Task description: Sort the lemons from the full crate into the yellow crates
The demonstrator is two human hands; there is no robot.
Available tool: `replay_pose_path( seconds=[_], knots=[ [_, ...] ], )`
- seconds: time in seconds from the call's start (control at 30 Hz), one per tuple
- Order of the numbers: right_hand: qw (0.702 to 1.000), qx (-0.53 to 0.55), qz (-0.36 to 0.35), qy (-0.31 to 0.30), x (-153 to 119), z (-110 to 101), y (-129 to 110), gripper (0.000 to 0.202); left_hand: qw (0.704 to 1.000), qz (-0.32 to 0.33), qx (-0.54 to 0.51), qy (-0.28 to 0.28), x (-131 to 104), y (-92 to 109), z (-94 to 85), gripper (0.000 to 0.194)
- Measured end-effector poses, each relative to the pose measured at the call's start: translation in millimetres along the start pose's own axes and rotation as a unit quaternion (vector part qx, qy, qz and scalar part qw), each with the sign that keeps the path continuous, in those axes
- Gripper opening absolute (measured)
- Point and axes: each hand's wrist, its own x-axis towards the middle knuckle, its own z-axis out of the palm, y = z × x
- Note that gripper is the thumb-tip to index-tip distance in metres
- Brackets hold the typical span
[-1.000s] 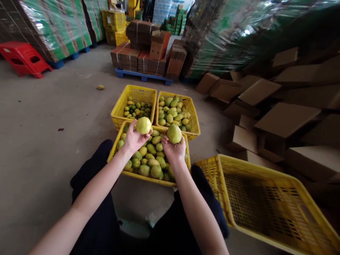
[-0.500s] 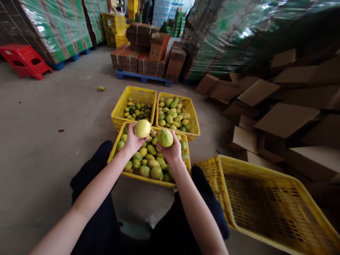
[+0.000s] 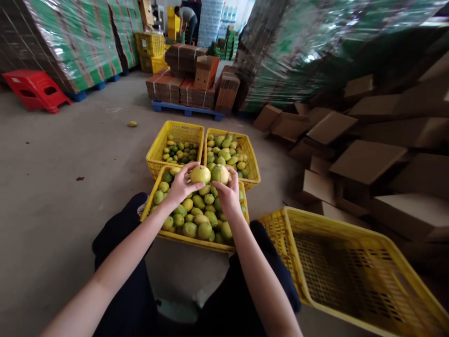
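My left hand (image 3: pixel 184 183) is closed round a pale yellow lemon (image 3: pixel 200 175), its stem end turned up. In my right hand (image 3: pixel 228 189) is a greener lemon (image 3: pixel 220 173), gripped between thumb and fingers. The two fruits are side by side, touching or nearly so. Both hands are above a yellow plastic crate (image 3: pixel 196 242) full of yellow and green lemons (image 3: pixel 204 230). Just behind it stand two more yellow crates: the left one (image 3: pixel 154 157) holds smaller, darker fruit, the right one (image 3: pixel 255 161) larger fruit.
Another yellow crate (image 3: pixel 345 224) lies at my right, by my knee. Cardboard boxes (image 3: pixel 368 161) are heaped beyond it. Flattened cartons (image 3: pixel 168 89) sit on a blue pallet (image 3: pixel 187 111) ahead. A red stool (image 3: pixel 37 91) and a loose fruit (image 3: pixel 132 124) are on the floor. A person (image 3: pixel 187 21) bends far back.
My hands have come together, bringing the two lemons side by side. The left lemon has turned so its stem end shows. The view has tilted up slightly, revealing more of the person at the back.
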Motion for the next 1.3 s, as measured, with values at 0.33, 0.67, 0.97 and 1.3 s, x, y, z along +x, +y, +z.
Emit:
replay_pose_path(
  seconds=[0.33,0.67,0.97,1.3],
  knots=[
    [0.934,-0.279,-0.216,-0.057,-11,-9,1,0.049,0.98,0.148,0.129,-0.019,-5,-5,-15.9,0.057],
    [0.968,-0.198,0.133,-0.083,-24,11,29,0.053,0.969,-0.075,-0.191,0.134,-6,19,-37.3,0.039],
    [0.866,-0.161,0.467,-0.081,-13,30,63,0.015,0.835,-0.27,-0.326,0.352,1,57,-88.6,0.034],
    [0.955,-0.181,0.189,-0.137,55,56,-10,0.014,0.844,-0.306,-0.305,0.318,-2,50,-109.6,0.035]
  ],
)
